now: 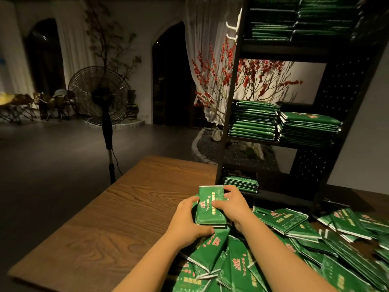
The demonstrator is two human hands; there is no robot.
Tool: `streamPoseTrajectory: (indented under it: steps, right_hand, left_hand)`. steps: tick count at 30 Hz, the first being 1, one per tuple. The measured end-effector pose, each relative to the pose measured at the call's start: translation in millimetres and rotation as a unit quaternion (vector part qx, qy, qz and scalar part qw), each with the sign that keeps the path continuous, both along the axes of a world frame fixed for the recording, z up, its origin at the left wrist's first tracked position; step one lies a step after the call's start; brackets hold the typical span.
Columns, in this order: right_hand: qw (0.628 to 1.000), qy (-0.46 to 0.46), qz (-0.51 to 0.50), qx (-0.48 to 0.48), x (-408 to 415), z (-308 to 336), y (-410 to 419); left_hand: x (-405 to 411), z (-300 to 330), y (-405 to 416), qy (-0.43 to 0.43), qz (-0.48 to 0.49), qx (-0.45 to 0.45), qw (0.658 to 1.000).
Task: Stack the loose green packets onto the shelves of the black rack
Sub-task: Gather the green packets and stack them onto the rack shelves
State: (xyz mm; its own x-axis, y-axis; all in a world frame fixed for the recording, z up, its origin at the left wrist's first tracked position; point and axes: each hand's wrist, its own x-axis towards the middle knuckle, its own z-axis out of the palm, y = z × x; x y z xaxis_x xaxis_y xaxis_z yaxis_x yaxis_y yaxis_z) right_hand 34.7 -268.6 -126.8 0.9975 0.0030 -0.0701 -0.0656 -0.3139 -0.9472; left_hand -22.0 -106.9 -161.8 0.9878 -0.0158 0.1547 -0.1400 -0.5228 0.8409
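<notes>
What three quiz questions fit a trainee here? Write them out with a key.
1. True or false: both hands hold one small stack of packets.
2. Which shelf of the black rack holds the shortest stack: A top, B middle, C bottom?
3. Fill in: the loose packets lie on a wooden ____.

Key: 1 true, left hand and right hand each have a grip on it; 2 C, bottom stack; 3 table.
</notes>
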Motion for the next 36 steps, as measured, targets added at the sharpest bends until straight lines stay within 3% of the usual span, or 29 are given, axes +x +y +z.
streamPoseTrajectory:
  steps: [6, 9, 15, 20, 25, 29, 33, 36]
  right_hand:
    - [0.984, -0.047, -0.008, 0.173, -11, -1, -22]
    - [0.972, -0.061, -0.016, 0.227, -20, 4, -33]
    - [0.954, -0.077, 0.0, 0.288, -38, 21, -53]
    - [0.958, -0.057, 0.019, 0.279, -53, 29, -64]
    - [0.956, -0.062, 0.0, 0.287, -59, 33, -70]
    - [0.973, -0.097, -0.008, 0.21, -65, 37, -69]
    - [0.982, -0.141, -0.006, 0.128, -69, 43, -68]
    - [0.982, -0.162, 0.015, 0.097, -74, 49, -68]
  left_hand:
    - [-3, 20, 2, 0.042, 0.015, -0.214, 0.976]
    - [0, 25, -2, 0.051, 0.023, -0.239, 0.969]
    - [-1, 43, -22, -0.03, 0.014, -0.25, 0.968]
    - [-3, 65, -50, -0.026, 0.015, -0.388, 0.921]
    - [-4, 81, -74, -0.052, 0.077, -0.341, 0.935]
    - [-5, 94, -93, -0.071, 0.113, -0.351, 0.927]
    - [-2, 100, -109, -0.004, 0.131, -0.416, 0.9]
    - [-5, 101, -118, 0.029, 0.082, -0.396, 0.914]
